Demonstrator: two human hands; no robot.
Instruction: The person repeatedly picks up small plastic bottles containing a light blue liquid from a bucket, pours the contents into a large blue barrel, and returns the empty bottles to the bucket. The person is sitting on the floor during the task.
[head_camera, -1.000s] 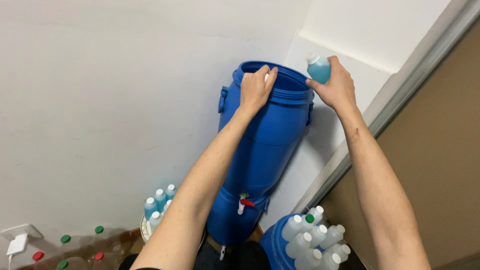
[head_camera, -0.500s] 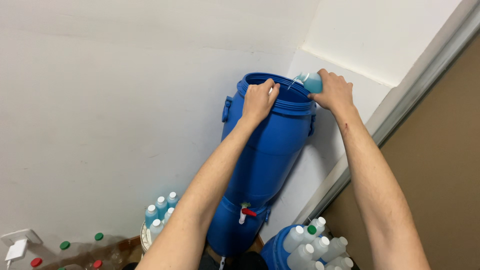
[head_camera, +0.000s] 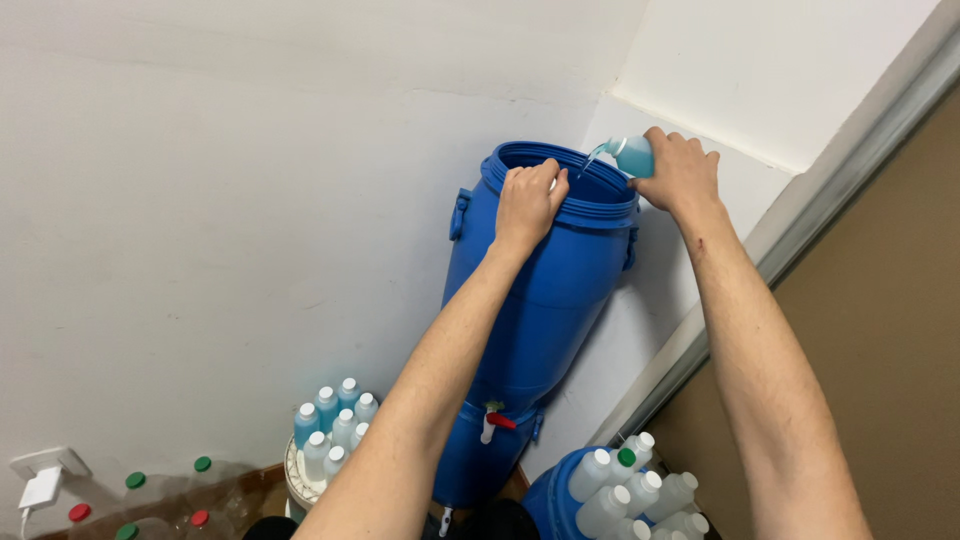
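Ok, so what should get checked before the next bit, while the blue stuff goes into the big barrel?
1. Bottle mouth over the opening: ok. The small bottle is tipped above the blue barrel.
2. Stream landing inside: ok, a thin stream falls from the bottle into the open top.
3. Grip on the bottle: ok, the right hand wraps it.
4. Barrel steadied: ok, the left hand rests on its rim.
5. Tap shut: cannot tell; the red-handled tap shows no drip.
6. How full the barrel is: cannot tell, the inside is hidden.

Both arms raised; left hand (head_camera: 527, 200) gripping, right hand (head_camera: 683, 172) clenched.
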